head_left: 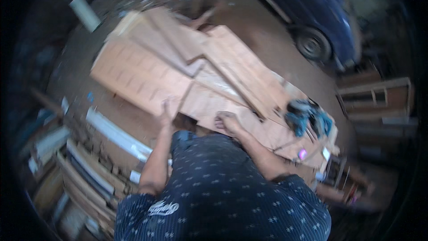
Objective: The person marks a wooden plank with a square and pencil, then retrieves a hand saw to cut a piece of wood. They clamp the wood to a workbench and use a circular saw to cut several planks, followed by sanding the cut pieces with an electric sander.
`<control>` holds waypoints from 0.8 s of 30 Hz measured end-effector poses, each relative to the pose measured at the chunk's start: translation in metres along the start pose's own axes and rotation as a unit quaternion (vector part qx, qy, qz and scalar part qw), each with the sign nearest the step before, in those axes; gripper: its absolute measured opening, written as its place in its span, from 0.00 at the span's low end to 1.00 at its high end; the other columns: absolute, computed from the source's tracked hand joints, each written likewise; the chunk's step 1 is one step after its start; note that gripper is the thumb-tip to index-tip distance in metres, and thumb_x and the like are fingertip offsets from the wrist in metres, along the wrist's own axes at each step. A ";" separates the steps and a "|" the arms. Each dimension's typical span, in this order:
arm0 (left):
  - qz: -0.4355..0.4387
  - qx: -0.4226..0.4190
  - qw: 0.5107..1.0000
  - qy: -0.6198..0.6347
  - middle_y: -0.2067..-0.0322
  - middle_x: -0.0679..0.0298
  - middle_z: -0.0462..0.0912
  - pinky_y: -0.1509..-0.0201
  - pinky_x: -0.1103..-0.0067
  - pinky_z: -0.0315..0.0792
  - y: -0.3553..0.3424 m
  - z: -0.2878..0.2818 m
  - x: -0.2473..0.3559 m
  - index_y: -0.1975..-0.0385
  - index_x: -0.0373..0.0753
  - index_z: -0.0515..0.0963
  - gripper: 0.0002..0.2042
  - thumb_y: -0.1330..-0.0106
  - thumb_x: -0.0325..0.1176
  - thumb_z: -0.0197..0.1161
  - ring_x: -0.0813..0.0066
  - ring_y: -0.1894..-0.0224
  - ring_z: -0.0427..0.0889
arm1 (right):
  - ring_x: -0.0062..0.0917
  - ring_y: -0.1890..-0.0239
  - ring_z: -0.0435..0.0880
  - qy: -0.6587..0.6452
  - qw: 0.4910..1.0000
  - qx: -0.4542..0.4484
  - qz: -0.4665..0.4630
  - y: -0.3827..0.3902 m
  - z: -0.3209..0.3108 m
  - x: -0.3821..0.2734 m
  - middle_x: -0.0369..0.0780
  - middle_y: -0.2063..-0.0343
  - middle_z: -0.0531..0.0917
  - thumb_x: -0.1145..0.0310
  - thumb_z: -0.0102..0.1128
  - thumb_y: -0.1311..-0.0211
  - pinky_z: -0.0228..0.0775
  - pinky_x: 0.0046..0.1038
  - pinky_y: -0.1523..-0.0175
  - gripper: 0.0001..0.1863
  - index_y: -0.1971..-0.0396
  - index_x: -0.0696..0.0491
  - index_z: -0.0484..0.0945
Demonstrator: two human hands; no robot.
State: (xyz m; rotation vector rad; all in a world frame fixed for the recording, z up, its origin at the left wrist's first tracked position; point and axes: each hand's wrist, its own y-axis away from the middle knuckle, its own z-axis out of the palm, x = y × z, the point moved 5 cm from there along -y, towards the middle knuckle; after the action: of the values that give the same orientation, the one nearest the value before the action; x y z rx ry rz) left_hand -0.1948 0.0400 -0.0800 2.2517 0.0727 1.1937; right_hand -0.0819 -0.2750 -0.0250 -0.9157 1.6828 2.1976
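Wooden panel (138, 73), flat, pale, dark-marked: is lying on the left of the plywood-like worktop (261, 131). Left hand (165, 115): is hovering at or touching its near edge, fingers extended. Right hand (228, 122): is curling over the worktop; blur is hiding any hold. Teal power tool (296, 120): is standing right. Blue car (330, 24): is occupying brown floor (261, 18). Shirt (214, 183): is bearing white script.

A flat, pale-tan wooden panel (141, 70) with short dark marks lies at ten o'clock, its length running toward four.
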 end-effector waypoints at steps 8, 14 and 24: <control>-0.082 -0.190 0.940 0.272 0.35 0.53 0.70 0.30 0.62 0.67 0.006 0.001 -0.035 0.30 0.29 0.60 0.43 0.29 0.66 0.51 0.57 0.33 0.68 | 0.22 0.63 0.82 0.056 0.979 0.117 -0.158 0.109 -0.125 -0.034 0.41 0.61 0.84 0.60 0.61 0.29 0.78 0.26 0.56 0.20 0.48 0.60 0.80; -0.107 -0.171 0.938 0.282 0.39 0.59 0.74 0.35 0.73 0.73 0.027 -0.004 -0.042 0.32 0.40 0.64 0.36 0.28 0.63 0.52 0.66 0.39 0.75 | 0.22 0.64 0.84 -0.001 0.948 0.160 -0.274 0.231 -0.220 -0.062 0.40 0.63 0.86 0.60 0.61 0.29 0.78 0.27 0.56 0.18 0.50 0.59 0.82; -0.134 -0.157 0.955 0.214 0.54 0.61 0.82 0.61 0.82 0.86 -0.004 -0.010 -0.061 0.40 0.39 0.71 0.26 0.26 0.54 0.56 0.70 0.62 0.86 | 0.22 0.67 0.85 -0.044 0.835 0.474 -0.275 0.325 -0.469 -0.013 0.41 0.68 0.86 0.60 0.62 0.29 0.78 0.24 0.59 0.16 0.61 0.60 0.82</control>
State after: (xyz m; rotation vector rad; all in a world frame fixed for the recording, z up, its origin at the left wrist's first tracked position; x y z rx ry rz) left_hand -0.2382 0.0292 -0.1232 1.6233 0.3233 1.4085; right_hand -0.0845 -0.8117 0.1698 -0.8119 1.8191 0.8240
